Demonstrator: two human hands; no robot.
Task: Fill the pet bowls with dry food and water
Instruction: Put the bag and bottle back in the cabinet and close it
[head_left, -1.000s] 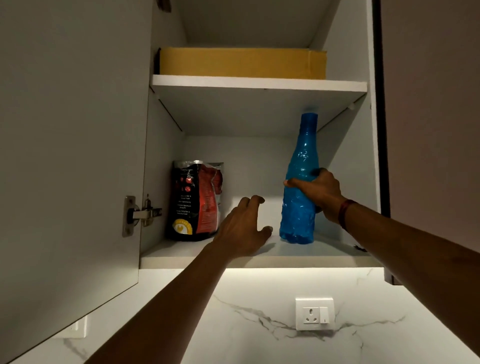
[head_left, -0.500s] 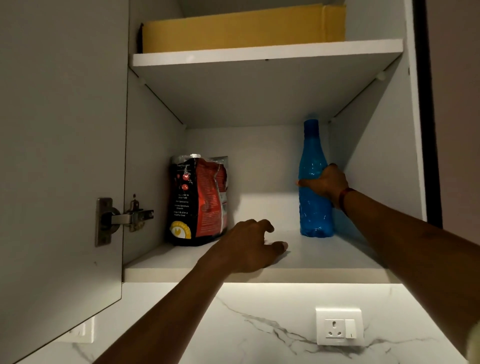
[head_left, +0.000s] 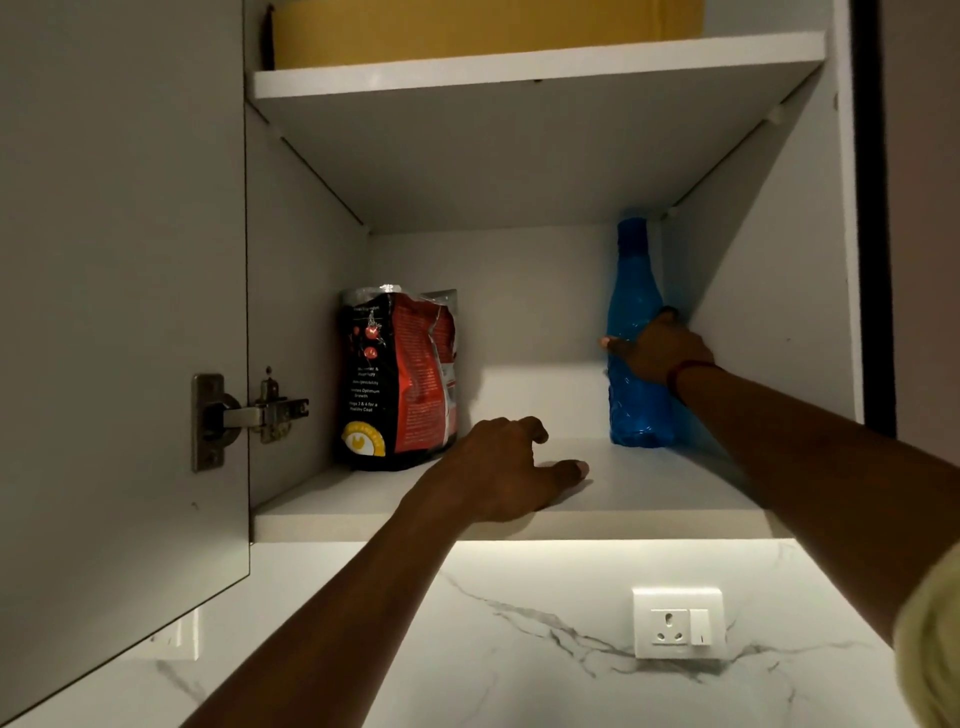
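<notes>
White wall cabinet (head_left: 301, 260), door (head_left: 119, 312) swung open left of the lower shelf (head_left: 649, 493). Metal hinge (head_left: 249, 413) sits at the shelf's left end, just above shelf level. Upper shelf (head_left: 519, 67) above it carries a flat cardboard box (head_left: 467, 31), its top cut off by the frame. Interior is dim, with one lit patch on the back panel just above the lower shelf. Bright glow (head_left: 571, 545) straight under the shelf's front edge washes down a white marble wall (head_left: 545, 675) with grey veins. White socket plate (head_left: 678, 623) with a switch below the shelf's right part; second white plate (head_left: 174, 636) below its left end, partly behind the door. Dark vertical strip (head_left: 872, 208) right of the shelf, then a plain grey panel (head_left: 924, 156).
</notes>
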